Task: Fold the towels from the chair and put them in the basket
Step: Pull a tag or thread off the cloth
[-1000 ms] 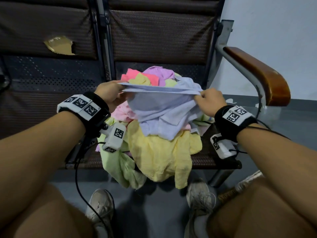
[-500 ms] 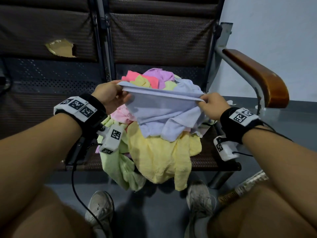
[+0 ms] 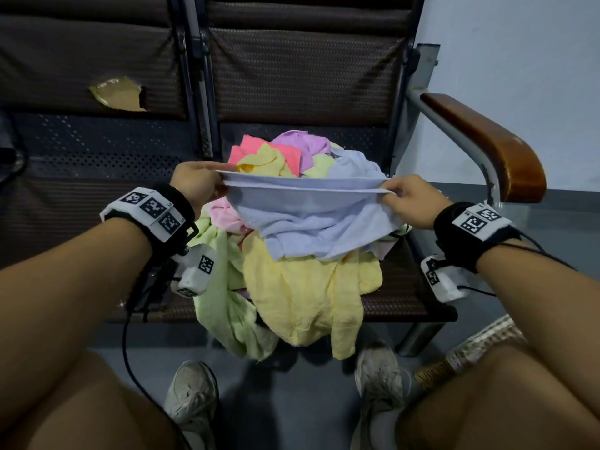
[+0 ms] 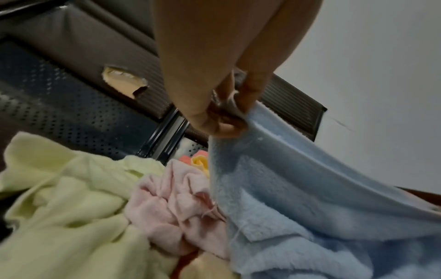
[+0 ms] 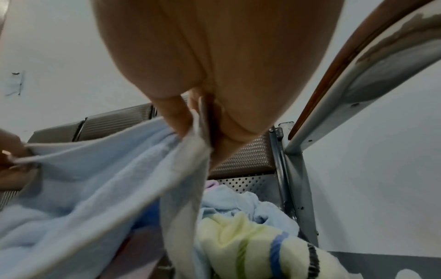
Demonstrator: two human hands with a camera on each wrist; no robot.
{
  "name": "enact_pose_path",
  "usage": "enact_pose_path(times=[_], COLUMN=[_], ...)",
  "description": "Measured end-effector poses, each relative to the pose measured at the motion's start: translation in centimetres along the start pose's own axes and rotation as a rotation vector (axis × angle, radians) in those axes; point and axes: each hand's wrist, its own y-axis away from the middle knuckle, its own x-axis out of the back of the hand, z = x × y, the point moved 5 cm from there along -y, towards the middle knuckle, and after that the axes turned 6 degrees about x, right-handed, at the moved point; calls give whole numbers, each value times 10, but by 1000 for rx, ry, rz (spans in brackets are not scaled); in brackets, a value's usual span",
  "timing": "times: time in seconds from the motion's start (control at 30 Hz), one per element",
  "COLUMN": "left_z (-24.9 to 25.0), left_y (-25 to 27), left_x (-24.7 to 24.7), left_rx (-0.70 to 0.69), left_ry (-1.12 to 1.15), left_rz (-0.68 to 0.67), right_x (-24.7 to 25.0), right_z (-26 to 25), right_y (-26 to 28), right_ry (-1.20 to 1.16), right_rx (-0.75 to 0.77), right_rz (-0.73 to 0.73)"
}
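Observation:
A light blue towel (image 3: 311,219) is stretched between both hands above a pile of coloured towels (image 3: 302,287) on the chair seat (image 3: 399,287). My left hand (image 3: 207,185) pinches the towel's left corner (image 4: 238,117) between thumb and fingers. My right hand (image 3: 406,198) pinches the right corner (image 5: 198,132). The top edge runs taut and doubled between them, and the rest of the cloth sags onto the pile. Yellow, green, pink and purple towels lie beneath; a yellow one (image 3: 305,300) and a green one (image 3: 227,306) hang over the seat's front edge. No basket is in view.
The chair has a wooden armrest (image 3: 487,144) on a metal frame at the right, close to my right wrist. A second seat (image 3: 81,203) lies to the left, its backrest torn (image 3: 117,97). My knees and shoes (image 3: 191,394) are below the seat front. A grey wall stands at the right.
Both hands have moved apart, pulling the blue towel's top edge wider and tighter. The towel has risen slightly off the pile.

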Motion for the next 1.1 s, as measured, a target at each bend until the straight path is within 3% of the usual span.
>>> enact_pose_path(times=[0.13,0.23,0.33,0.43,0.5,0.7,0.9,1.0,1.1], left_z=[1,12,30,49,62,114,135,139,143], left_y=[1,3,8,14,17,37,46,46,49], left_x=[-6,-2,9,17,23,24,35,34,23], left_rx=[-117,-289,-338,-325,-319,-401,-382,-378,-257], left_ry=[-255,-446,-326,-170,-114,22,-36,-14,92], left_rz=[-105,42,170,134,117,4,86,140,201], right_x=[10,22,37,54,70,111,144,145,136], right_z=[-6,-15,-22,-37,-48,-76,-93,-90,-93], right_y=[1,4,3,0,-1,-6,2,3,1], right_ry=[-106,-96,-9,166,145,-283,-577,-667,-756], right_rx=[32,68,36,91,108,10,-54,-151,-248], right_rz=[95,214,257,246,281,430,516,484,419])
